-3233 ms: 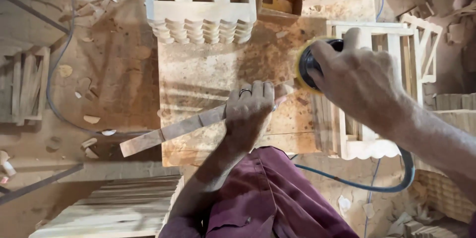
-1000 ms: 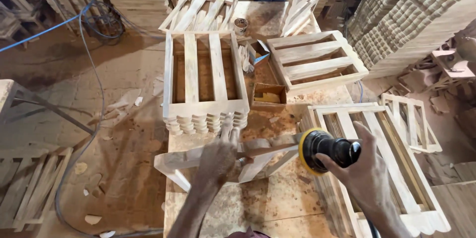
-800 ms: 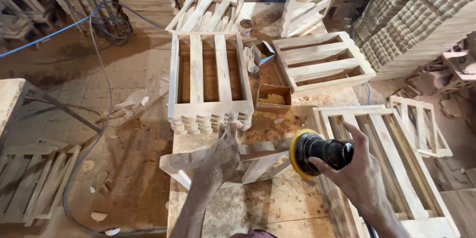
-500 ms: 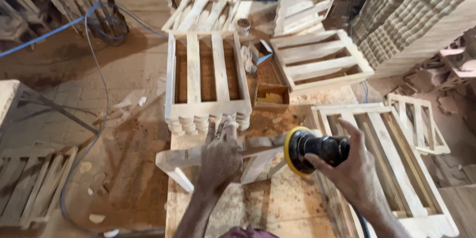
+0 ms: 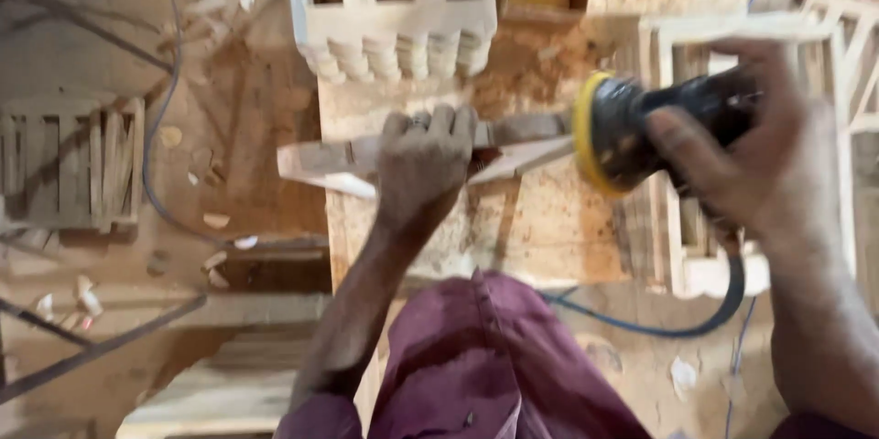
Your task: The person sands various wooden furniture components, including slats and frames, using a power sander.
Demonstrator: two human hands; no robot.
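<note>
Motion-blurred sander (image 5: pixel 632 132) — crate (image 5: pixel 394 0) top cropped

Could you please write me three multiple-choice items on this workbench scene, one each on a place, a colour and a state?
1. Where does the wooden strip lie?
A. on the dusty workbench, under the left hand
B. on the floor by the cable
C. inside the slatted frame

2. What colour is the rim of the sander's disc?
A. blue
B. yellow
C. white

3. How does the right hand stand to the sander?
A. open above it
B. apart from it
C. closed around its black body

Answers:
1 A, the left hand presses the strip onto the benchtop.
2 B, a yellow edge rings the pad facing the strip.
3 C, the fingers wrap the body.
</note>
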